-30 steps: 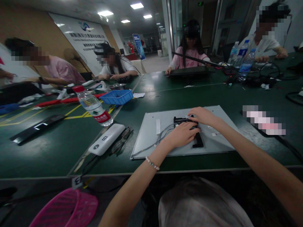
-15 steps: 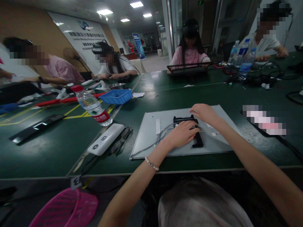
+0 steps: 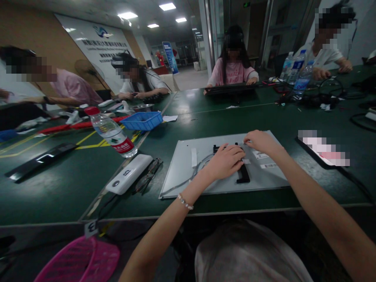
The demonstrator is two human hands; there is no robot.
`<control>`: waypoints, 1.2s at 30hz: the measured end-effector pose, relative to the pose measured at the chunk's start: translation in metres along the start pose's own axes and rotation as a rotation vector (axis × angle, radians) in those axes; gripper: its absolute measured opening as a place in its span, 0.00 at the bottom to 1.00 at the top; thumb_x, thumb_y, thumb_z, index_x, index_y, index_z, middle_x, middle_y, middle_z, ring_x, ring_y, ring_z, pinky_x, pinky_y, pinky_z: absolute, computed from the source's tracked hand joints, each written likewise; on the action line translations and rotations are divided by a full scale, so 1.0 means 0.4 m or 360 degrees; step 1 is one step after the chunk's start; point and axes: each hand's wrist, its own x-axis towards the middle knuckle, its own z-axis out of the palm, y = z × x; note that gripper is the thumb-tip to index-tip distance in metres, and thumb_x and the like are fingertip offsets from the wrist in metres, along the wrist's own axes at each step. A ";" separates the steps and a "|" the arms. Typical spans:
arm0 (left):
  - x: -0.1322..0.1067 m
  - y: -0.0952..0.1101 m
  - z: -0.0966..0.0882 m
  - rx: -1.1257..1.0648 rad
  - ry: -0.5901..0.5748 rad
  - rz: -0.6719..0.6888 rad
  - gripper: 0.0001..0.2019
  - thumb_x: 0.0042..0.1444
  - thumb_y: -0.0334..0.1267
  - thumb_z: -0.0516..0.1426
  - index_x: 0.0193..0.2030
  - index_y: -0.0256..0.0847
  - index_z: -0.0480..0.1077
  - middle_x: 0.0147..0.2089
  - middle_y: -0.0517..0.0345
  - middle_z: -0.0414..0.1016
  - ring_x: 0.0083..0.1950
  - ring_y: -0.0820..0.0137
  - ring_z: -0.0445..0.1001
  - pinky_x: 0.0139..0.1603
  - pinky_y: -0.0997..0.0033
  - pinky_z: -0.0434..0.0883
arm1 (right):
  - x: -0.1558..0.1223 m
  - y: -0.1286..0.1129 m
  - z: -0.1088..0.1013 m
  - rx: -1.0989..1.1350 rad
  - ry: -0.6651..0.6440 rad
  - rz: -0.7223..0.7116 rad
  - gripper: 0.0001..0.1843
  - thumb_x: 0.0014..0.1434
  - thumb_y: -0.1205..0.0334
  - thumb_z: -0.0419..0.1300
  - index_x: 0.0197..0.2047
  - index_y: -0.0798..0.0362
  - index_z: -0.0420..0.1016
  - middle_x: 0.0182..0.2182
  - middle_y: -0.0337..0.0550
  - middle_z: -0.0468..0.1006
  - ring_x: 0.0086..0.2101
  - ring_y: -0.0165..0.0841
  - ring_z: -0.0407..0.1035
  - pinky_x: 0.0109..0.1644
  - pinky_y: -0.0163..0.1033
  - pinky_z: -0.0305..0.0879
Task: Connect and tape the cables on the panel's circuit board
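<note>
A flat grey-white panel [image 3: 202,188] lies on the table in front of me. On it sits a black plastic bracket [image 3: 243,176], much of it covered by my left hand [image 3: 226,161]. That hand rests across the bracket with its fingers stretched out side by side. At the bracket's upper right, my right hand [image 3: 260,141] is bent down over the panel, its fingertips drawn together; whatever is between them is too small to make out. A grey cable [image 3: 183,182] runs along the panel's left part, near a white strip [image 3: 194,157]. Printed labels [image 3: 268,166] lie right of the bracket.
Left of the panel are eyeglasses [image 3: 148,176], a white power bank [image 3: 129,174], a red-capped water bottle [image 3: 113,135] and a blue tray [image 3: 142,120]. A phone [image 3: 323,150] with a cable lies right. Several people sit around the table. A pink basket [image 3: 82,260] stands below.
My right hand has shifted slightly right, away from my left hand, uncovering more of the labels. My left hand has moved a little up over the bracket. The view has turned slightly.
</note>
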 end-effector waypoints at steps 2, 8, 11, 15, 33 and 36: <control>0.017 0.007 -0.004 0.0034 -0.0052 -0.0017 0.13 0.64 0.40 0.50 0.51 0.42 0.69 0.56 0.52 0.69 0.58 0.62 0.66 0.61 0.56 0.56 | 0.003 0.000 0.006 -0.0023 -0.0008 0.0021 0.13 0.59 0.66 0.55 0.41 0.52 0.81 0.40 0.48 0.81 0.42 0.39 0.73 0.44 0.39 0.67; 0.094 0.069 0.016 0.0305 -0.0190 -0.0079 0.07 0.57 0.34 0.55 0.38 0.36 0.74 0.41 0.47 0.77 0.46 0.58 0.73 0.56 0.48 0.59 | 0.004 -0.003 0.009 -0.0052 0.0013 0.0009 0.14 0.59 0.67 0.54 0.41 0.53 0.81 0.39 0.49 0.81 0.41 0.39 0.74 0.43 0.39 0.67; 0.125 0.095 0.026 0.0377 -0.0240 -0.0139 0.06 0.55 0.28 0.56 0.33 0.35 0.75 0.34 0.48 0.77 0.43 0.58 0.74 0.56 0.47 0.59 | 0.004 -0.005 0.006 -0.0078 0.0006 -0.0003 0.14 0.59 0.67 0.54 0.41 0.54 0.81 0.39 0.50 0.81 0.41 0.39 0.74 0.42 0.39 0.67; 0.143 0.115 0.032 0.0414 -0.0217 -0.0185 0.09 0.58 0.27 0.54 0.32 0.35 0.75 0.29 0.50 0.77 0.39 0.60 0.74 0.54 0.47 0.60 | 0.005 -0.005 0.005 -0.0094 -0.0006 0.0003 0.14 0.60 0.66 0.53 0.40 0.54 0.81 0.38 0.50 0.81 0.39 0.39 0.74 0.39 0.38 0.66; 0.130 0.108 0.064 0.0328 -0.0017 -0.0202 0.12 0.62 0.36 0.52 0.36 0.34 0.75 0.39 0.46 0.77 0.45 0.59 0.73 0.55 0.51 0.58 | 0.005 -0.003 0.014 -0.0083 0.0048 0.0037 0.13 0.59 0.65 0.55 0.39 0.53 0.82 0.35 0.50 0.82 0.38 0.38 0.74 0.40 0.37 0.66; 0.102 0.055 0.028 0.0307 -0.0029 -0.0342 0.14 0.63 0.42 0.50 0.42 0.35 0.73 0.43 0.47 0.76 0.47 0.59 0.72 0.57 0.52 0.59 | 0.006 0.001 0.016 -0.0054 0.0080 0.0012 0.13 0.59 0.66 0.55 0.39 0.52 0.82 0.37 0.49 0.82 0.40 0.39 0.74 0.41 0.39 0.66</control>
